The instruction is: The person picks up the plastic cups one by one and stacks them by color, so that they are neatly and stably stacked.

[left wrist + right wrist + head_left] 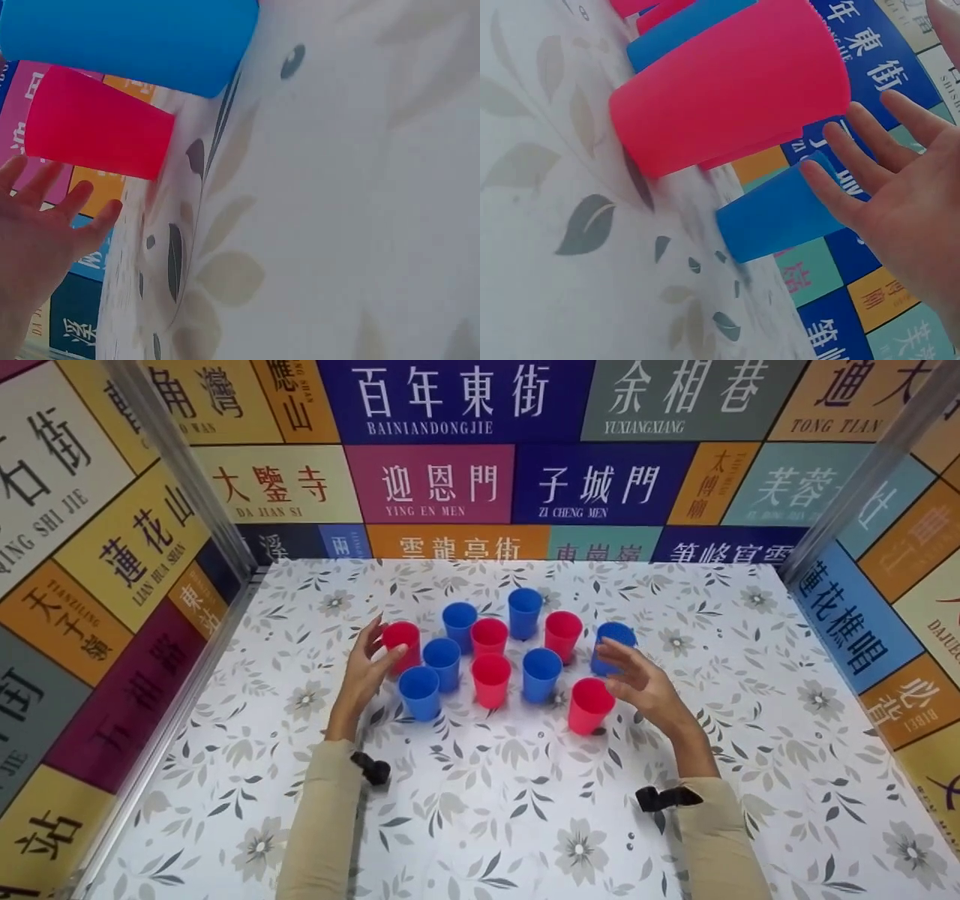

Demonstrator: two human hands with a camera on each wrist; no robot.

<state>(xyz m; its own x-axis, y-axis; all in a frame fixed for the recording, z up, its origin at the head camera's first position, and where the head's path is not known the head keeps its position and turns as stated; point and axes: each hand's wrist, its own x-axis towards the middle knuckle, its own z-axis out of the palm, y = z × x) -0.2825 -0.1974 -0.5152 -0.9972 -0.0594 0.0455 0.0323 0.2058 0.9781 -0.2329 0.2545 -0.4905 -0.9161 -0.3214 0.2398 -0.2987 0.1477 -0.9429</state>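
Several red and blue plastic cups stand upright in a loose group on the table. My left hand [365, 661] is at the group's left side, beside a red cup [402, 646]; its thumb overlaps that cup in the head view. In the left wrist view the fingers [78, 199] are spread next to the red cup [97, 124], not wrapped around it. At the right side my right hand [646, 681] is held with fingers apart, between a blue cup [609, 654] and a nearer red cup [591, 706]. Its fingers [832, 187] overlap the blue cup [776, 214] in the right wrist view; contact is unclear.
Between the hands stand more cups, among them a near-left blue cup [420, 694], a middle red cup [491, 681] and a rear blue cup [524, 613]. A floral cloth [487, 810] covers the table. Sign-printed panels [442, 484] rise behind and at both sides.
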